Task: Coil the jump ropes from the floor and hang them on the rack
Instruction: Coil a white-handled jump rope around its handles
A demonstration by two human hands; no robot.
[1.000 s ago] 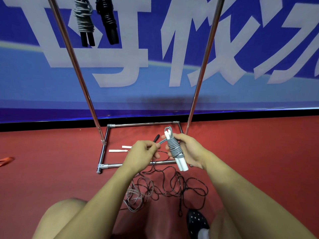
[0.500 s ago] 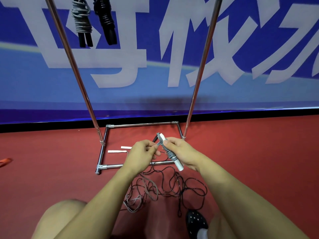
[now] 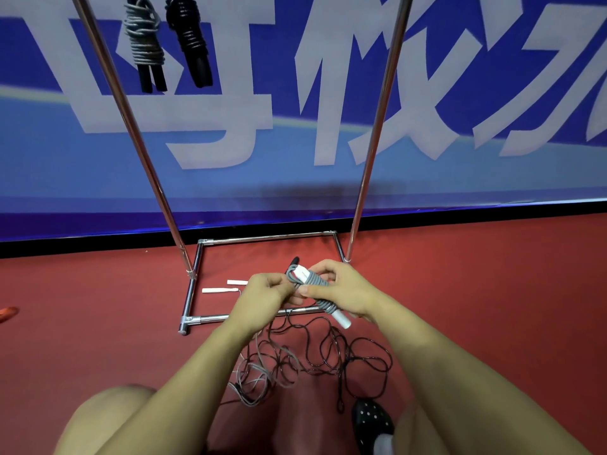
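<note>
While our right hand grips the wound grey rope bundle and our left hand pinches its loose end (tucking stage, we judge), next comes hanging it on the rack; tangled ropes remain on the floor.

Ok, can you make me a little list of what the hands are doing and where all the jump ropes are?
right hand: grips grey coiled rope with white handles
left hand: pinches that rope's top end
hanging on rack: grey bundle, black bundle
on floor: tangled black and grey ropes, two white handles
done: two hung, one coiled, not hung
</note>
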